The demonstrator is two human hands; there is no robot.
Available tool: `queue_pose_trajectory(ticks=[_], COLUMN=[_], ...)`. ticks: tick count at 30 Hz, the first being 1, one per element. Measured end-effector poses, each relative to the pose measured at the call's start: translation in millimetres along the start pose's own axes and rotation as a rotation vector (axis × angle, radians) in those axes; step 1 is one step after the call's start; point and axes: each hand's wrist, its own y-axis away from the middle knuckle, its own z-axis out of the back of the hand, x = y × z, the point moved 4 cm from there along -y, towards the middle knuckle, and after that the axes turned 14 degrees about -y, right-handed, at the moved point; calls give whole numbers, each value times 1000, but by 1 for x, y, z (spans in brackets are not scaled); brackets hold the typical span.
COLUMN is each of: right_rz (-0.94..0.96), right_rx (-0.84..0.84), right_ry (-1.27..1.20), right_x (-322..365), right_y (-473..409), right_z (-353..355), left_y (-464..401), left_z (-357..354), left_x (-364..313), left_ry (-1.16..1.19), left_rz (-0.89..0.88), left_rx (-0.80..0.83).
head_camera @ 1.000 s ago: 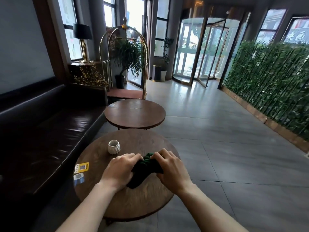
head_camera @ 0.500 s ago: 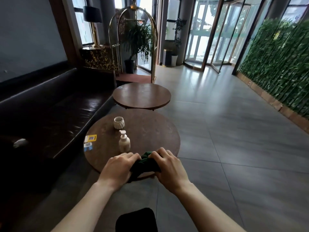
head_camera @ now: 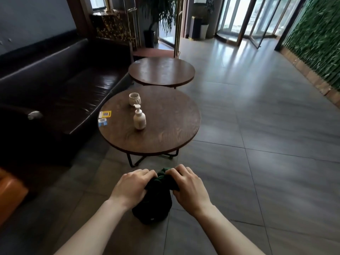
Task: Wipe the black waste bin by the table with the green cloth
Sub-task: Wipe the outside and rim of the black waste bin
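A bunched green cloth (head_camera: 161,179) is gripped by both the left hand (head_camera: 131,186) and the right hand (head_camera: 189,184) at lower centre. A black waste bin (head_camera: 151,208) is seen just beneath them. A pump bottle (head_camera: 139,117) is carried on the tabletop (head_camera: 165,126) above.

My hands and the green cloth (head_camera: 161,181) cover most of the black waste bin (head_camera: 152,208). My fingers curl under, tips unseen. The bench (head_camera: 165,126) labels are too small to read.

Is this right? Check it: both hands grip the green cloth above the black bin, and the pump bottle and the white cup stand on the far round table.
Not quite. The head view shows both the left hand and right hand gripping the green cloth above the black bin, but the pump bottle and the white cup stand on the near round table, not the far round table.
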Motion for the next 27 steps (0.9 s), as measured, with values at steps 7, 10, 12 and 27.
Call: queue_pose_trajectory(ticks=[7,10,12,27], right_rz=[-36,-50,-69,-191], right_rx=[54,64,54,141], right_ry=[-3,-5,-21,-54], right_x=[-10,-10,-10,-59], right_y=[18,20,21,59], right_z=[-45,-68,-81,-219], left_y=[20,29,33,78], left_z=[-43,-65,-80,-236], left_x=[9,21,30,50], left_ry=[44,37,27,95], left_rz=[4,3,4,-54], left_rx=[81,108,119,203])
